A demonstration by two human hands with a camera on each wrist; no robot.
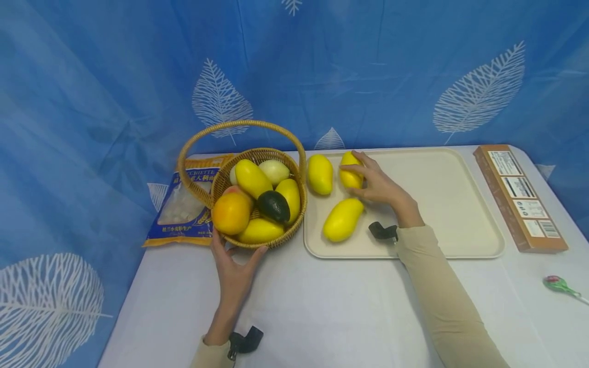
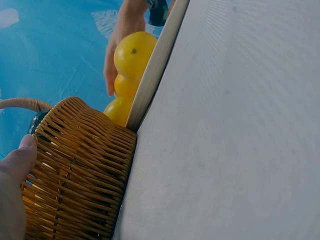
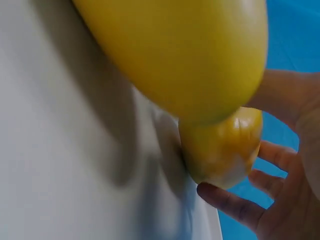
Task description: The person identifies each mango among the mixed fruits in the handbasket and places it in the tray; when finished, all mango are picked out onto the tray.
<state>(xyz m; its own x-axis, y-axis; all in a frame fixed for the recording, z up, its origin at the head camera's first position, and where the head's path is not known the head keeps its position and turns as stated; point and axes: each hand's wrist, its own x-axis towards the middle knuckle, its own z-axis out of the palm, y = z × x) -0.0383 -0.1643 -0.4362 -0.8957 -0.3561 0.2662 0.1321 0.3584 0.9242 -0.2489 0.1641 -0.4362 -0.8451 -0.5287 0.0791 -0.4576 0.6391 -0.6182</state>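
Observation:
A wicker basket (image 1: 299, 220) with a tall handle holds several yellow mangoes (image 1: 253, 179), a dark green avocado (image 1: 273, 206), an orange-yellow round fruit (image 1: 231, 212) and a pale green fruit (image 1: 274, 171). My left hand (image 1: 233, 273) holds the basket's near side; its thumb presses the wicker (image 2: 80, 165) in the left wrist view, other fingers hidden. On the cream tray (image 1: 428, 204) my right hand (image 1: 379, 185) grips a mango (image 1: 350, 171) near the back edge, fingers and thumb around it. Beside it lie a second mango (image 1: 319, 174) and a nearer mango (image 1: 342, 220).
Left of the basket, partly behind it, lies a blue and orange pasta bag (image 1: 184, 204). A long brown box (image 1: 520, 199) sits right of the tray. A green-wrapped lollipop (image 1: 559, 284) is at the table's right. Behind the table hangs a blue curtain (image 1: 359, 76).

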